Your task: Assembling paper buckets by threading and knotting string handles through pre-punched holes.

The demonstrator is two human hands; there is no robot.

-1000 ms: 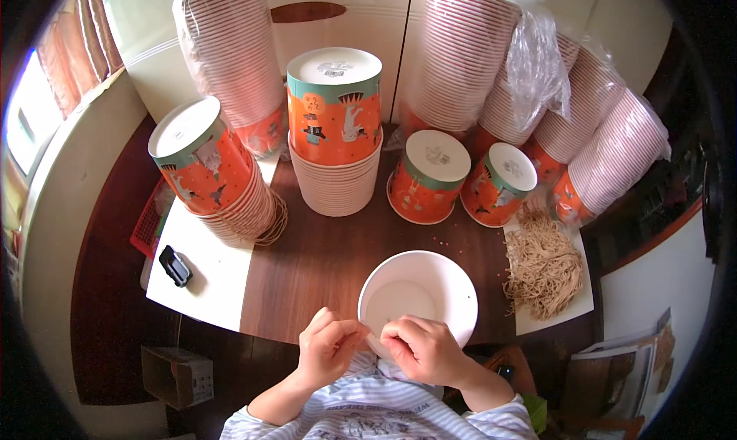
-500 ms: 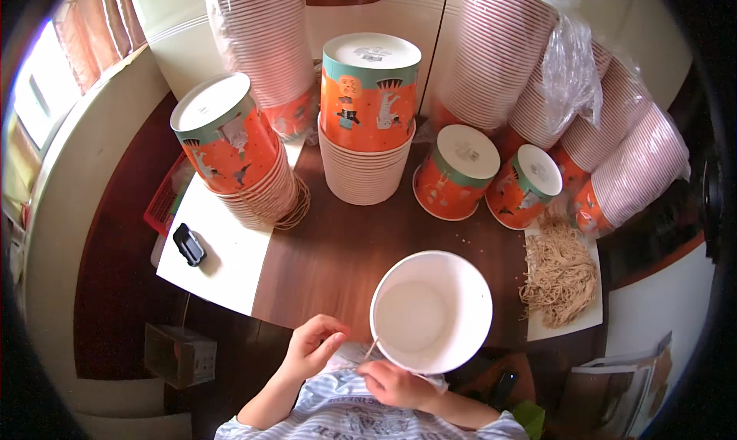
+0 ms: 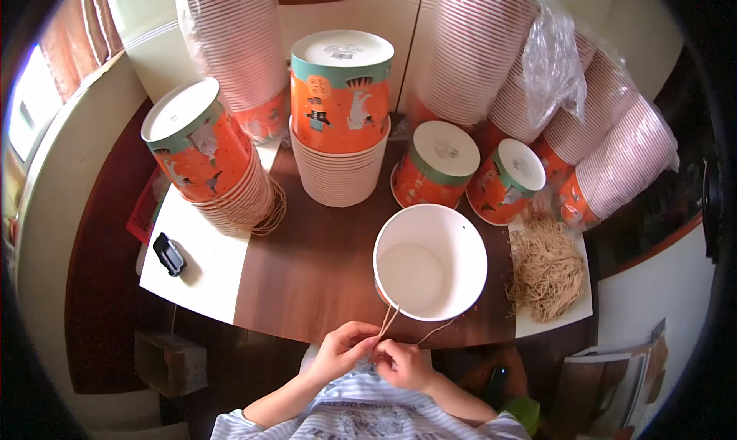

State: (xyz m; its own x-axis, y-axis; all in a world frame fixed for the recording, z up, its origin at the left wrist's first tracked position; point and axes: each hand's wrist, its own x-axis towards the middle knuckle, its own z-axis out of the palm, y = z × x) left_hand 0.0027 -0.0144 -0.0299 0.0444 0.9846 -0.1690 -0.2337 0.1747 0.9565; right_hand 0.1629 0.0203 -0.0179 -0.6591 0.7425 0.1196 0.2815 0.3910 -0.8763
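A paper bucket with a white inside [image 3: 441, 283] stands upright near the front edge of the table, its mouth toward me. One small dark hole shows near the rim on its far wall. Thin tan twine [image 3: 388, 321] runs from the near rim down to my hands, and another length trails off to the right below the bucket. My left hand [image 3: 342, 353] is closed, thumb and forefinger pinching the twine. Beside it, fingertips almost touching, my right hand [image 3: 404, 365] is curled closed on the twine too; its fingertips are partly hidden.
Upside-down stacks of orange-and-green buckets stand at left [image 3: 207, 160] and centre [image 3: 342, 106], with two short ones [image 3: 435, 164] [image 3: 507, 181] at right. Plastic-wrapped stacks [image 3: 476, 56] lean behind. A twine heap [image 3: 546, 270] lies right; a black case [image 3: 169, 254] lies left.
The bucket has gone from close above my lap to farther forward at the table edge. My hands have come together, and twine now stretches between them and the rim.
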